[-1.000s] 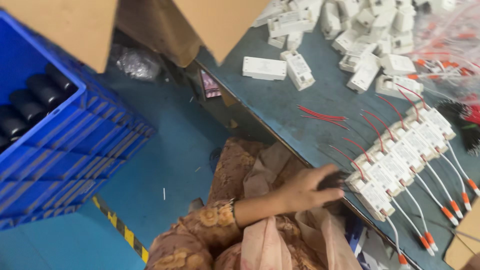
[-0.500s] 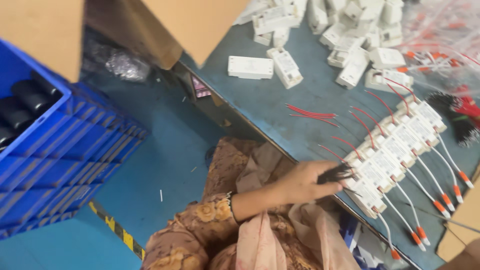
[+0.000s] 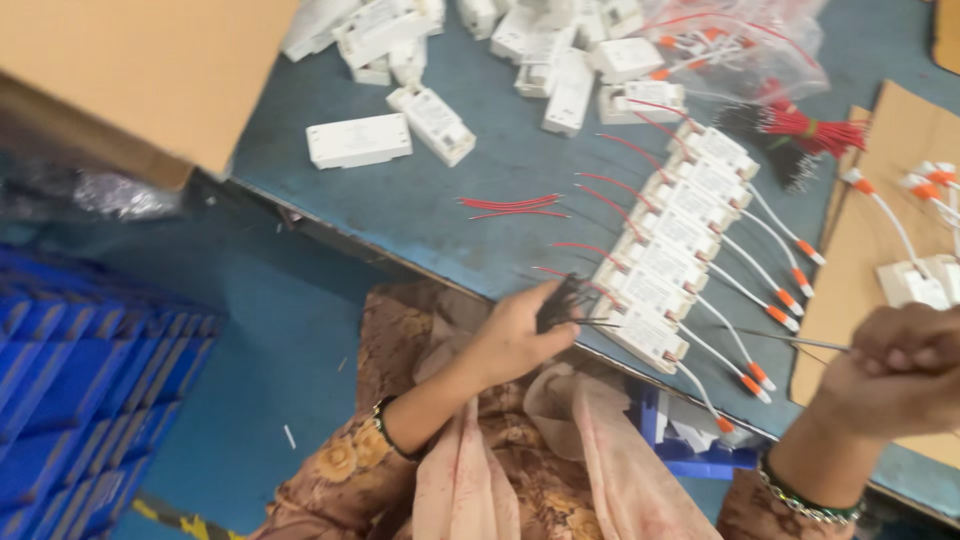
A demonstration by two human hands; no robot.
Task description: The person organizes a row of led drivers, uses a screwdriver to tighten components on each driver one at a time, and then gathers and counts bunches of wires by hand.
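Two hands work beside the row of white modules (image 3: pixel 672 262): left hand (image 3: pixel 517 336) clenched on black wires (image 3: pixel 562 302), right hand (image 3: pixel 893 367) pinching a thin tool (image 3: pixel 790 341) (blurred).

Left hand (image 3: pixel 515 335) gripping black wires (image 3: pixel 562 303) (bundled), right hand (image 3: pixel 900 370) pinching thin wire (image 3: pixel 790 341), white modules (image 3: pixel 672 237) between

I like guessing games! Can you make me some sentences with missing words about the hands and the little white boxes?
1. The left hand grips a bundle of thin ____ wires.
2. The right hand pinches one thin wire at the ____ side of the picture.
3. The row of white boxes lies on a ____ table.
4. The loose wires lying alone on the table are ____.

Missing words: black; right; blue; red
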